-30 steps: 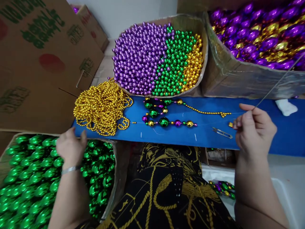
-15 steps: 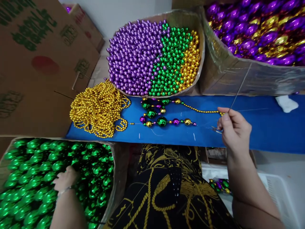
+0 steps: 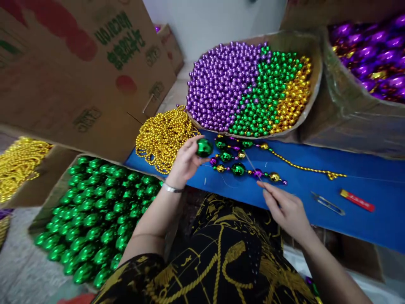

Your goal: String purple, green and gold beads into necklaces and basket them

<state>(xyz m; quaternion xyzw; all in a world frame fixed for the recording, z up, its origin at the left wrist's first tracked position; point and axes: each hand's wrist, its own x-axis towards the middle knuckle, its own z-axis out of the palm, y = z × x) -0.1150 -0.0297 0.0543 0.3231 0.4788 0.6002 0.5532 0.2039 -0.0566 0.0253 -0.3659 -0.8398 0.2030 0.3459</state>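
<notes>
My left hand grips a large shiny green bead between thumb and fingers, above the left part of the blue table. A thin needle is pinched in my right hand, its tip pointing up and left toward the bead; the two are apart. Between the hands lies a strand of green, purple and gold beads in a folded row. Its upper end runs on as a chain of small gold beads. A pile of gold bead chains is just behind my left hand.
An open box of large green beads stands at the lower left. At the back, a box holds small purple, green and gold beads; beside it is a box of purple and gold beads. Thread snips and a red-and-yellow cutter lie right.
My left hand has come out of the green bead box with one bead and moved over the table. My right hand has moved left with the needle, and the snips now lie on the table.
</notes>
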